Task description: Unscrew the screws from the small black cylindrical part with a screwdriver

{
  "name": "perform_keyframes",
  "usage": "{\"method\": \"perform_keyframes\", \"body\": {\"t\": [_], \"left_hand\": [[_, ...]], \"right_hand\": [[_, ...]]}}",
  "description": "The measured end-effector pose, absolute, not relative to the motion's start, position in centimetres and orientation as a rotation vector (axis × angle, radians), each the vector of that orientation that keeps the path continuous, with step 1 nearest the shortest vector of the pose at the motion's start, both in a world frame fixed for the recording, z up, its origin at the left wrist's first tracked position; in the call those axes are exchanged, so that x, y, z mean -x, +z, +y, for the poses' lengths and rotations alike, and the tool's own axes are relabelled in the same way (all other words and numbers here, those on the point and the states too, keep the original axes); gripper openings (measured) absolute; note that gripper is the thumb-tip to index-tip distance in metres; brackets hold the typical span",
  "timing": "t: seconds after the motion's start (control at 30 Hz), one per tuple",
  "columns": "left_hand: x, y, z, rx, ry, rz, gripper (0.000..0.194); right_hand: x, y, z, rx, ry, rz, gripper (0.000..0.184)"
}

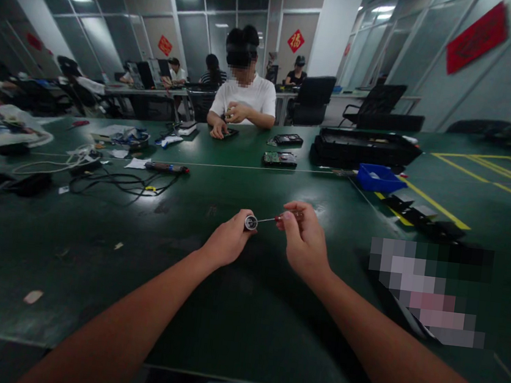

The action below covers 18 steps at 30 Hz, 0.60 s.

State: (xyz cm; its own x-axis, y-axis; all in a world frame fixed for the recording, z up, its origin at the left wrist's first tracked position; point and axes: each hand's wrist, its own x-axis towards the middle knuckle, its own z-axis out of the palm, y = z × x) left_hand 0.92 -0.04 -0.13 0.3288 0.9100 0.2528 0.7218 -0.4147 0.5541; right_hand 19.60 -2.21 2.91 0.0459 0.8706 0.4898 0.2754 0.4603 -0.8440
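My left hand is closed around a small round part with a silver rim, its open end facing right and toward me. In my right hand is a screwdriver with a reddish handle, the fingers wrapped round it. Its thin metal shaft points left and reaches the rim of the round part. I cannot tell whether the tip is inside. Both hands are above the green table. Most of the round part's body is hidden by my left fingers.
Across the table a person in a white shirt handles small parts. Circuit-board units, a black case and a blue bin stand farther back. To the left lie black cables and a dark pen-like tool. A blurred-out flat object lies at right.
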Motion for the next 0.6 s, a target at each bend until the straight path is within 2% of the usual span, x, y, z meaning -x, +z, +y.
{"method": "perform_keyframes", "body": {"t": [0.2, 0.33, 0.6], "left_hand": [[-0.5, 0.2, 0.3, -2.280, 0.890, 1.353, 0.019], [-0.2, 0.3, 0.5, -2.302, 0.897, 1.355, 0.024], [-0.3, 0.0, 0.7, -2.303, 0.783, 1.422, 0.022]], "right_hand": [[-19.6, 2.4, -0.9, 1.009, 0.822, -1.288, 0.024], [-20.5, 1.8, 0.7, 0.948, 1.171, -1.026, 0.026], [-20.6, 1.6, 0.5, 1.009, 0.948, -1.113, 0.023]]}}
